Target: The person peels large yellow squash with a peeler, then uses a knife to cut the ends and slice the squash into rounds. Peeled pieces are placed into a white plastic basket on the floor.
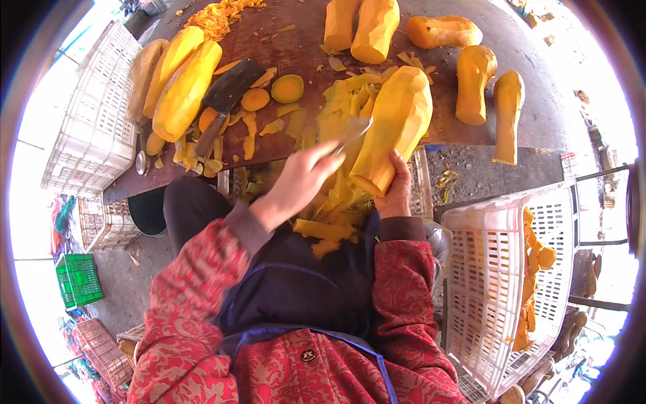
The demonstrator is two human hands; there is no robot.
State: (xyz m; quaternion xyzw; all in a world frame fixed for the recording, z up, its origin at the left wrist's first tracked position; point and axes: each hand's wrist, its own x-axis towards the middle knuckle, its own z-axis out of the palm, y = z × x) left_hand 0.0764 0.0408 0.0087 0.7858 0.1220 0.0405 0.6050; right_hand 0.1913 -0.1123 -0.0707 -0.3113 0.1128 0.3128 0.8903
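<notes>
My left hand [305, 177] is closed around a metal peeler [357, 130], blurred, its blade beside a peeled orange-yellow squash [396, 121]. With my right hand [396, 189] I grip the lower end of this long squash, which stands tilted above a heap of peelings [348, 101] at the table's edge. More peelings [328, 230] lie at my lap. To the left, a cleaver [234, 86] with a wooden handle rests on the table among cut squash rounds [287, 88] and scraps. Peeled long squashes [186, 91] lie left of it.
On the table [282, 45] more peeled squashes [376, 30] lie at the back, with others [474, 86] at the right. A white plastic crate [484, 293] holding orange pieces stands at my right. White crates [96, 111] and a green crate [79, 280] are on the left.
</notes>
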